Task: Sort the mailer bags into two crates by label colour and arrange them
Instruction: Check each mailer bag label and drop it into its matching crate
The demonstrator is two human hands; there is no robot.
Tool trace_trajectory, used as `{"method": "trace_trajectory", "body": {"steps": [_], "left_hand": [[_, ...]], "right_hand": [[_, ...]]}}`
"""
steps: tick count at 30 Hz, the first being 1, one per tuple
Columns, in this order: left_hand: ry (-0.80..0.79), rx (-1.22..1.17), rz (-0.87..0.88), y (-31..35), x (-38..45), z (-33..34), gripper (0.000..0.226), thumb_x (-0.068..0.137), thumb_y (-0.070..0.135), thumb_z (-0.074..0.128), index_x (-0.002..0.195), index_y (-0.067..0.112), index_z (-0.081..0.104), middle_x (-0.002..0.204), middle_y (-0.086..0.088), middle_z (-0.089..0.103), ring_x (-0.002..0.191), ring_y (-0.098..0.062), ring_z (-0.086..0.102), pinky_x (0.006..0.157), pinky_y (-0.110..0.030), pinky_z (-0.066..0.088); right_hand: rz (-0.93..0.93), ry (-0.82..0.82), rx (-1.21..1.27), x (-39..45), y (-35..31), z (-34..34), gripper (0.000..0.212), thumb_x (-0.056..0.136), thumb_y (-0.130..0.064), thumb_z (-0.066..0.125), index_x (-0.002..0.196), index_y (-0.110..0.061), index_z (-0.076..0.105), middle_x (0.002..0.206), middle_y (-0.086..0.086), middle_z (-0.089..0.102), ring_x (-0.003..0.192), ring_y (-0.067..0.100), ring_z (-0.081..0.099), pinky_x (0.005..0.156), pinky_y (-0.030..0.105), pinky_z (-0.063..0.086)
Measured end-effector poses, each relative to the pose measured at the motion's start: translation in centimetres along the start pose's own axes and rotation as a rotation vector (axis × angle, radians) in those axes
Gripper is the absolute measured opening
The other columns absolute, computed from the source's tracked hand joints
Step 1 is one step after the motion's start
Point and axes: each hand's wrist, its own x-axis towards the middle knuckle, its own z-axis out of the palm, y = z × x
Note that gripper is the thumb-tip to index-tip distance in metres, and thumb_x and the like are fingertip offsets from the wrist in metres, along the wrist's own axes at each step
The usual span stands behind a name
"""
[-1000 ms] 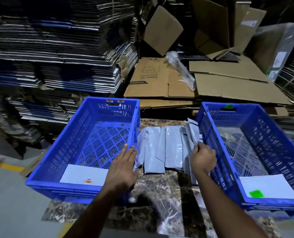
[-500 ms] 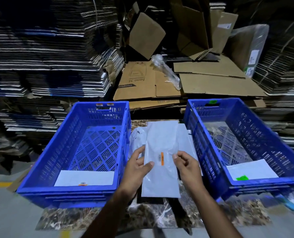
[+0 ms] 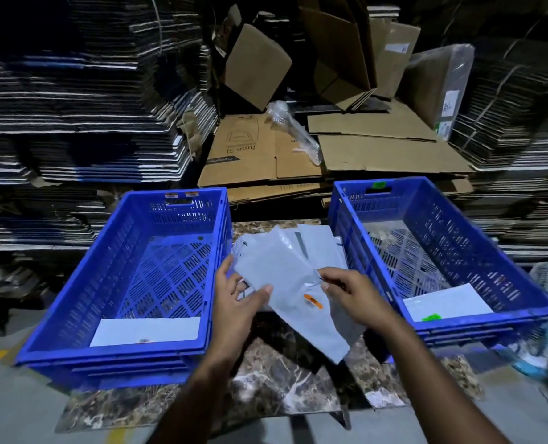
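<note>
**Orange-label mailer held between two blue crates**

Pretty dim shot, so a lot of it was hard to make out. The stacks of flattened cardboard (image 3: 83, 100) on the left and far right were mostly just dark layered edges. The right edge of the frame was blurry too; there was something teal and white down there I couldn't identify.

Both hands were on one grey mailer (image 3: 298, 296), tilted above the table (image 3: 266, 379) between the crates. The left hand (image 3: 237, 302) held its left edge, thumb on top and fingers curled under it. The right hand (image 3: 352, 293) pinched the right edge with curled fingers. The mailer had an orange label (image 3: 312, 301), but the print on it was too small to read. More mailers (image 3: 314, 241) lay underneath, partly hidden.

The left crate (image 3: 74, 299) had a white sheet (image 3: 144, 330) at the near end with a tiny mark, colour unclear, plus two orange stickers (image 3: 180, 195) on its far rim. The right crate (image 3: 506, 261) had a sheet (image 3: 445, 301) with a green tag (image 3: 431, 316) and a green sticker (image 3: 378, 184) on its far rim.

Only readable writing: "Juno 5L", upside down on a flat box (image 3: 244, 149) behind the crates.
</note>
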Motion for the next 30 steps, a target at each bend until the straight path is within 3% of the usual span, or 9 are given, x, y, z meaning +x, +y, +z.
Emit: {"method": "trace_trajectory", "body": {"steps": [5, 7, 10, 12, 15, 19, 23, 26, 30], "left_hand": [[-0.039, 0.079, -0.099, 0.2, 1.0, -0.4, 0.059, 0.088, 0.01, 0.072, 0.141, 0.021, 0.049, 0.113, -0.007, 0.073, 0.085, -0.02, 0.074, 0.068, -0.031, 0.06], [-0.04, 0.046, -0.109, -0.3, 0.6, 0.3, 0.039, 0.093, 0.007, 0.066, 0.131, 0.011, 0.059, 0.12, -0.009, 0.07, 0.089, -0.02, 0.074, 0.068, -0.031, 0.06], [0.004, -0.218, -0.138, -1.1, -0.1, 1.2, 0.031, 0.098, 0.004, 0.056, 0.128, 0.009, 0.058, 0.121, -0.006, 0.07, 0.099, -0.022, 0.071, 0.066, -0.026, 0.058], [0.039, -0.312, -0.165, -1.9, -0.4, 1.4, 0.031, 0.099, 0.005, 0.053, 0.128, 0.013, 0.058, 0.124, -0.005, 0.068, 0.105, -0.023, 0.066, 0.066, -0.026, 0.057], [0.081, -0.324, -0.192, -2.9, -0.4, 1.1, 0.034, 0.098, 0.007, 0.054, 0.131, 0.014, 0.057, 0.133, -0.008, 0.063, 0.109, -0.023, 0.063, 0.07, -0.028, 0.056], [0.194, -0.293, -0.181, -2.0, -0.6, -0.8, 0.034, 0.097, 0.012, 0.06, 0.13, 0.017, 0.054, 0.135, -0.009, 0.062, 0.11, -0.019, 0.067, 0.077, -0.032, 0.057], [0.387, 0.412, 0.235, 1.3, -1.3, -4.1, 0.048, 0.088, 0.028, 0.075, 0.128, 0.033, 0.05, 0.131, 0.011, 0.058, 0.12, -0.01, 0.054, 0.095, -0.037, 0.048], [0.283, 1.057, 0.514, 3.5, 0.3, -7.6, 0.048, 0.086, 0.045, 0.066, 0.132, 0.033, 0.056, 0.147, 0.007, 0.047, 0.134, -0.024, 0.037, 0.101, -0.047, 0.033], [0.141, 1.428, 0.631, 7.1, 2.5, -11.4, 0.048, 0.088, 0.052, 0.059, 0.135, 0.042, 0.053, 0.151, 0.013, 0.045, 0.141, -0.026, 0.032, 0.108, -0.054, 0.022]], "right_hand": [[-0.049, -0.15, -0.311, 1.4, -2.1, -3.8, 0.026, 0.103, -0.022, 0.052, 0.125, -0.026, 0.065, 0.119, -0.006, 0.07, 0.108, 0.011, 0.063, 0.088, 0.036, 0.05], [-0.048, -0.028, -0.392, 1.5, -2.2, -4.7, 0.034, 0.102, -0.034, 0.054, 0.135, -0.03, 0.058, 0.125, -0.003, 0.067, 0.113, 0.016, 0.061, 0.089, 0.036, 0.05], [-0.009, 0.233, -0.503, 1.1, -1.0, -5.5, 0.053, 0.095, -0.053, 0.055, 0.144, -0.034, 0.047, 0.14, -0.004, 0.057, 0.128, 0.021, 0.05, 0.1, 0.046, 0.045], [0.091, 0.266, -0.401, 0.6, 0.2, -5.3, 0.063, 0.093, -0.054, 0.059, 0.149, -0.033, 0.039, 0.14, -0.002, 0.05, 0.129, 0.023, 0.044, 0.1, 0.045, 0.042], [0.19, 0.157, 0.053, -0.1, 1.4, -3.8, 0.063, 0.093, -0.04, 0.067, 0.148, -0.039, 0.037, 0.13, -0.016, 0.046, 0.119, 0.014, 0.044, 0.095, 0.041, 0.042], [0.116, 0.223, 0.234, 0.4, 1.2, -1.9, 0.042, 0.093, -0.023, 0.07, 0.128, -0.04, 0.057, 0.087, -0.023, 0.047, 0.095, 0.014, 0.045, 0.084, 0.033, 0.038], [-0.002, 0.197, 0.12, 1.2, -1.2, 0.2, 0.036, 0.094, -0.025, 0.069, 0.124, -0.042, 0.059, 0.126, -0.025, 0.055, 0.118, 0.005, 0.047, 0.09, 0.03, 0.041], [-0.111, 0.181, 0.096, 2.6, -3.6, 2.4, 0.033, 0.093, -0.027, 0.069, 0.12, -0.043, 0.061, 0.114, -0.031, 0.059, 0.095, -0.003, 0.056, 0.074, 0.017, 0.04], [-0.217, 0.142, 0.12, 4.6, -7.1, 6.7, 0.03, 0.091, -0.021, 0.071, 0.116, -0.036, 0.065, 0.104, -0.02, 0.064, 0.07, 0.003, 0.052, 0.061, 0.016, 0.04]]}}
